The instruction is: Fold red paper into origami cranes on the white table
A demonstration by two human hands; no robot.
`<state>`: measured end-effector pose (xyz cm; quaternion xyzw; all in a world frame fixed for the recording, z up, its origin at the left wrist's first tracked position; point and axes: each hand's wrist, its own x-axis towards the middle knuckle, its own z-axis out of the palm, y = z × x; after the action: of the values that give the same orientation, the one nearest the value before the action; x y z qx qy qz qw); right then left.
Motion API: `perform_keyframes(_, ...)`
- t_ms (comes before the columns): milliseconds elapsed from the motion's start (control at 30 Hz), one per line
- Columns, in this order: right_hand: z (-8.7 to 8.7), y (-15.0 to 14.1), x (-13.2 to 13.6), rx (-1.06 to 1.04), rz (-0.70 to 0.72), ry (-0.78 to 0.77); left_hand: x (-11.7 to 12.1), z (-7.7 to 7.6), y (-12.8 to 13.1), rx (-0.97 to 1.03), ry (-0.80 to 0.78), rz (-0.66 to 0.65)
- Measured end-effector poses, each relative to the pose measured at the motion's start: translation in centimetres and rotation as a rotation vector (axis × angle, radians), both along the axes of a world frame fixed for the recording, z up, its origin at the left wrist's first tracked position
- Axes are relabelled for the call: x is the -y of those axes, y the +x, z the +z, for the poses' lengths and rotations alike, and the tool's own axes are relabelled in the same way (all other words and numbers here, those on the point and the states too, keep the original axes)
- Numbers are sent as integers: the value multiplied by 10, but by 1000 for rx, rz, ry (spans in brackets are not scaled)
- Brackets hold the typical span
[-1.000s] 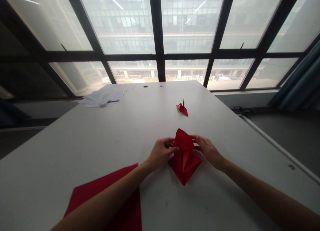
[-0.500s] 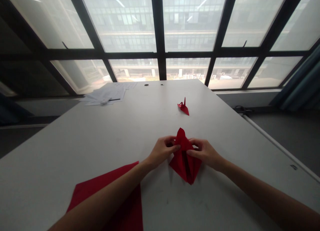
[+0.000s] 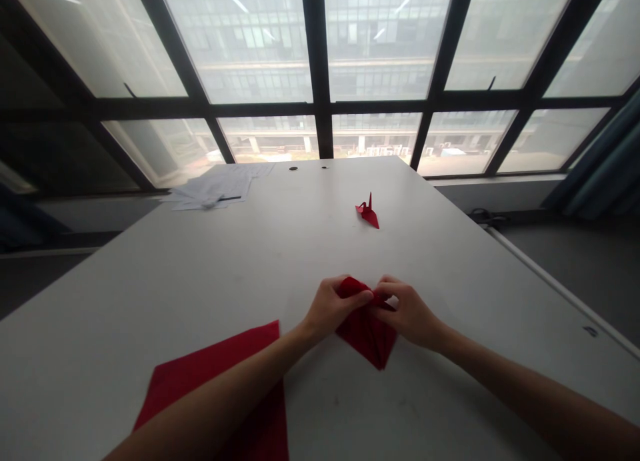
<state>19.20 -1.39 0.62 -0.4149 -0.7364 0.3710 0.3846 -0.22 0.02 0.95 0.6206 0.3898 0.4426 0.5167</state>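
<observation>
Between my two hands is a partly folded piece of red origami paper (image 3: 367, 334), its lower corner pointing toward me. My left hand (image 3: 337, 306) is closed on its upper left part, thumb lying across the front. On the upper right, my right hand (image 3: 403, 309) pinches the paper between thumb and fingers. The fingers cover much of the upper folds. Farther off on the white table (image 3: 240, 268) stands a finished red paper crane (image 3: 368, 214). A flat red sheet of paper (image 3: 215, 368) lies at the lower left, partly under my left forearm.
Loose white papers (image 3: 215, 184) with a dark pen (image 3: 230, 198) on them lie at the far left of the table. A large framed window (image 3: 323, 61) rises behind the far edge. To the right, a blue curtain (image 3: 595, 168) hangs above the dark floor.
The upper flap, upright and pointed earlier, is now lower and pressed down between my hands. My right thumb came onto the paper's front, and both hands have drawn closer together.
</observation>
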Motion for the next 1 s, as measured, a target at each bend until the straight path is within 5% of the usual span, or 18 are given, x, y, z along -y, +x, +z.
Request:
perform_keyframes(267, 5, 3, -4, -68, -5, -32, -2, 5, -3, 167, -222, 40)
perform_keyframes(733, -1, 4, -4, -68, 21, -98, -7, -1, -3, 229, -246, 109)
perform_keyframes(1000, 5, 12, -11, -95, 98, -133, -10, -7, -2, 121, -90, 294)
